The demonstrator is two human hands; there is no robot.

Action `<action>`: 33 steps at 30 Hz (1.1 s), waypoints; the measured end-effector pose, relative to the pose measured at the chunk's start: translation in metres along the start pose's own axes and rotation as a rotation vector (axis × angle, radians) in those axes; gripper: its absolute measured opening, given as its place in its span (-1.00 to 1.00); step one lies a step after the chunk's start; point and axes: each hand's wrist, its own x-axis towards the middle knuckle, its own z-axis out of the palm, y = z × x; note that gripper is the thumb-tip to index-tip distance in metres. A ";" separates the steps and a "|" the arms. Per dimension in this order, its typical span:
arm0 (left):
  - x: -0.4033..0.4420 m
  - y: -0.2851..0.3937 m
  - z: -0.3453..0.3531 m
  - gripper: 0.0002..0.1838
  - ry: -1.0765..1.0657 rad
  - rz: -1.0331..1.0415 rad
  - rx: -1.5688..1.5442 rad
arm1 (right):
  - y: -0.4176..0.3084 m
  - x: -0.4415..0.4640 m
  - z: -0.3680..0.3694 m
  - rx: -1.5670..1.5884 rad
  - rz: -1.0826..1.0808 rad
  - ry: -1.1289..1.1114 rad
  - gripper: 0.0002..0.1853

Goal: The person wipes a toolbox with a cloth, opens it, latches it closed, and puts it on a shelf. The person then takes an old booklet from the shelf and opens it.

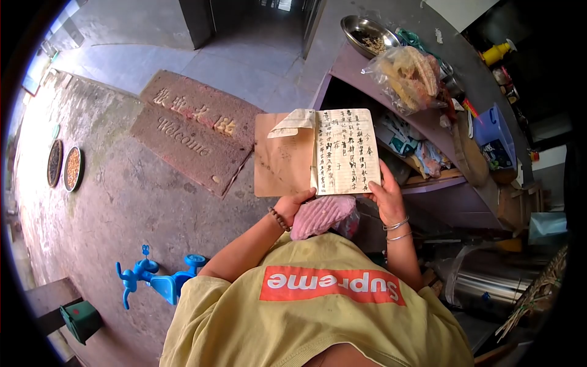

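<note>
An old notebook (348, 160) lies open in front of me, its right page covered in columns of handwritten Chinese characters. Its brown cover (282, 162) is spread to the left, with a torn, folded flap of paper at the top. My left hand (298, 203), below a beaded bracelet, grips the lower edge near the spine with the thumb on top. At the lower right corner, my right hand (386, 194) pinches the page side, thumb over the paper; two bangles circle that wrist. A pink ribbed cloth item (322, 216) sits just under the notebook, close to my left hand.
A welcome mat (195, 131) lies on the concrete floor ahead. To the left are two round trays (74, 168) and a blue toy tricycle (160, 278). At right, a cabinet (449, 199) bears a metal bowl (369, 35) and a plastic bag (406, 79); a metal drum (489, 278) stands nearby.
</note>
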 end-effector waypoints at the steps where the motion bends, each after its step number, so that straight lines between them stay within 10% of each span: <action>1: 0.000 0.000 0.000 -0.62 -0.006 0.005 -0.002 | 0.000 0.000 0.000 0.010 0.003 -0.002 -0.42; 33: -0.001 -0.001 0.007 -0.64 0.103 0.023 -0.019 | 0.008 0.001 -0.009 -0.093 -0.008 0.040 -0.41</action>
